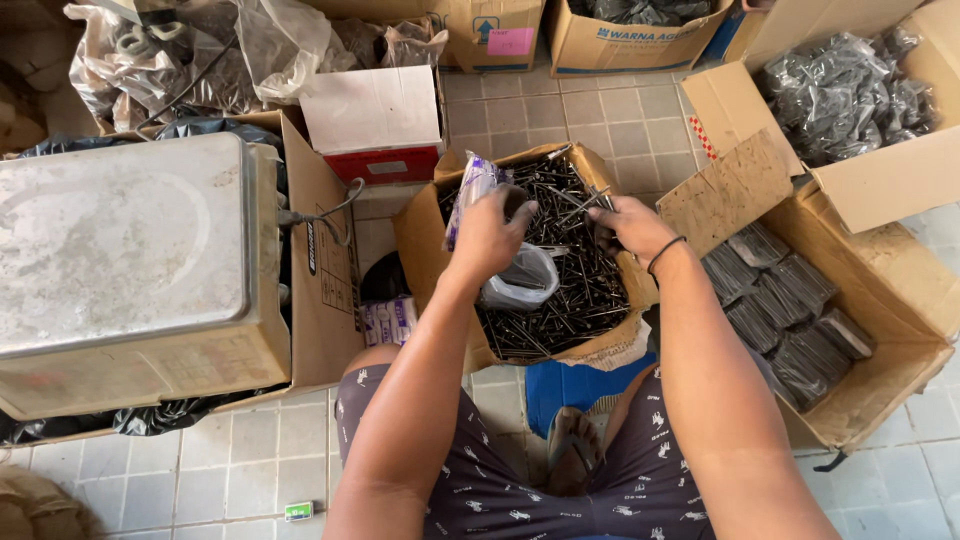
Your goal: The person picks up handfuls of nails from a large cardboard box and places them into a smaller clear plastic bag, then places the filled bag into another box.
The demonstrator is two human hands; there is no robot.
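A tiled floor (600, 120) crowded with cardboard boxes, seen from above by a seated person. Directly ahead, an open box (420, 250) is filled with loose dark nails (580, 290). The left hand (487, 235) grasps a small clear plastic bag (520, 280) over the nails, its mouth held up. The right hand (630, 228), a dark band on its wrist, is clenched around a pinch of nails just beside the bag. To the right, a larger box (890, 390) holds packed bundles (790, 310) of nails. To the left sits a dull metal tin (130, 250), with more boxes at the far side. The sharp points could likely prick fingers or pierce the thin bag, spilling nails.
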